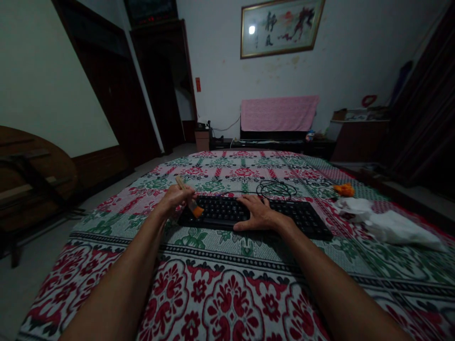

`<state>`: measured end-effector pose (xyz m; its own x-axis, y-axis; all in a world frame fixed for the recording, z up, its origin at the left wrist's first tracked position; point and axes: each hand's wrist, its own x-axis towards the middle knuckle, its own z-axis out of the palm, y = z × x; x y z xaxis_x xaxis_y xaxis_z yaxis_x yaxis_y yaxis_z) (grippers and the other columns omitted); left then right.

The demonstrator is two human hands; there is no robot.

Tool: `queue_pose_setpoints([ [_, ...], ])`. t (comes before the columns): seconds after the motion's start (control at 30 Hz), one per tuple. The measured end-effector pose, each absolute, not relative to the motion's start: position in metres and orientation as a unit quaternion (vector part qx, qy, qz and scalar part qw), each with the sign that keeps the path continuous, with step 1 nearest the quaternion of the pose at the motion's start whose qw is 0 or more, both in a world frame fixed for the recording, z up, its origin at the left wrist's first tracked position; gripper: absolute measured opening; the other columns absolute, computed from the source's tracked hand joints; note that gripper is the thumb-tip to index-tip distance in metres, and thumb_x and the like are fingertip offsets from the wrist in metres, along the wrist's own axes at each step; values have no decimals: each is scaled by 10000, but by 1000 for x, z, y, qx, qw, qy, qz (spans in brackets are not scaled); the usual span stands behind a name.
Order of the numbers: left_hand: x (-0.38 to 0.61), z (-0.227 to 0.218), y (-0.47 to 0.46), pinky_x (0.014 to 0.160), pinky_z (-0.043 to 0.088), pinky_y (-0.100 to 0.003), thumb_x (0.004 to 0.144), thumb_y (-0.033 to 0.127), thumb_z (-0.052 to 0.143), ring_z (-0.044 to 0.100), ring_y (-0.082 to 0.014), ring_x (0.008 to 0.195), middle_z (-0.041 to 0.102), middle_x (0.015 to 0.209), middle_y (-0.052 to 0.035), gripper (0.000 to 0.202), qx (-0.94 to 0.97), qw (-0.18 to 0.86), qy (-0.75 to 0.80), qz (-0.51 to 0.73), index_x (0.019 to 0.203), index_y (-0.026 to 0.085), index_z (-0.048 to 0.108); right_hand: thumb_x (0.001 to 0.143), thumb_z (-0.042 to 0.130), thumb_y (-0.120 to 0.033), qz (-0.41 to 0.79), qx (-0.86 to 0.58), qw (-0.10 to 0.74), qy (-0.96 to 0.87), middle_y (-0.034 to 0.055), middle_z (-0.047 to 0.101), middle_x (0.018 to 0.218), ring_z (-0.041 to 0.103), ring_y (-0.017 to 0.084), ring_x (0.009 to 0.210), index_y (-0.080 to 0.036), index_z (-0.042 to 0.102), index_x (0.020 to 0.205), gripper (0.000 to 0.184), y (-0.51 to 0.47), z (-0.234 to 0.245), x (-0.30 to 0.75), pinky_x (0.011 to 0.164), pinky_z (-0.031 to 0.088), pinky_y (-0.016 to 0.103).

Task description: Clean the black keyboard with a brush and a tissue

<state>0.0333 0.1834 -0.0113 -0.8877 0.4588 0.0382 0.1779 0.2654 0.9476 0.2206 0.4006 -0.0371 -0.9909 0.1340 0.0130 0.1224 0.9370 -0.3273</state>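
Note:
A black keyboard (pixel 227 213) lies across a bed covered by a red, green and white flowered cloth (pixel 220 289). My left hand (pixel 176 196) is closed round a small brush (pixel 192 206) with a pale wooden handle and orange bristles. The bristles touch the keyboard's left end. My right hand (pixel 256 213) lies flat on the middle keys with its fingers spread. The keyboard's black cable (pixel 277 188) is coiled just behind it.
White crumpled cloths (pixel 387 225) and a small orange thing (pixel 344 190) lie on the bed at the right. Beyond the bed stand a low cabinet with a pink cloth (pixel 279 113), dark doors at the left, and a folded wooden table (pixel 31 166).

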Motion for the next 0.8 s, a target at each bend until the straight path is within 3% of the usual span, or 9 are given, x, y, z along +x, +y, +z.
queue_pose_setpoints([
  [0.17,30,-2,175,461,365,-219,537,171,595,561,-148,535,635,578,-33,129,147,-27,851,503,660,140,621,516,582,-795,165,-67,15,-984,114,266,1462,185,356,1338,-253,323,1397,1066,399,-35,222,1066,59,621],
  [0.33,56,6,189,442,368,-207,569,165,546,534,-104,478,684,701,-60,210,225,115,722,644,772,123,579,508,602,-780,163,-66,0,-984,112,220,1488,130,354,1363,-245,299,1409,1091,402,-35,223,1071,36,616],
  [0.57,81,-7,210,503,440,-200,643,165,572,598,-103,573,697,866,-103,304,276,260,628,679,927,144,467,495,628,-760,156,-77,-26,-984,104,170,1510,81,365,1372,-258,248,1431,1128,399,-27,226,1052,34,650],
  [0.67,81,-11,210,497,440,-206,664,190,580,588,-100,547,697,846,-93,308,291,281,643,651,937,153,444,490,636,-753,156,-76,-21,-985,97,199,1500,92,378,1364,-261,261,1426,1122,399,-26,226,1046,42,659],
  [0.8,69,-5,197,437,391,-201,623,157,547,547,-101,471,688,725,-41,299,275,212,704,619,899,168,432,476,627,-769,156,-79,-19,-984,103,175,1506,68,382,1368,-252,271,1422,1135,401,-31,224,1046,27,655],
])
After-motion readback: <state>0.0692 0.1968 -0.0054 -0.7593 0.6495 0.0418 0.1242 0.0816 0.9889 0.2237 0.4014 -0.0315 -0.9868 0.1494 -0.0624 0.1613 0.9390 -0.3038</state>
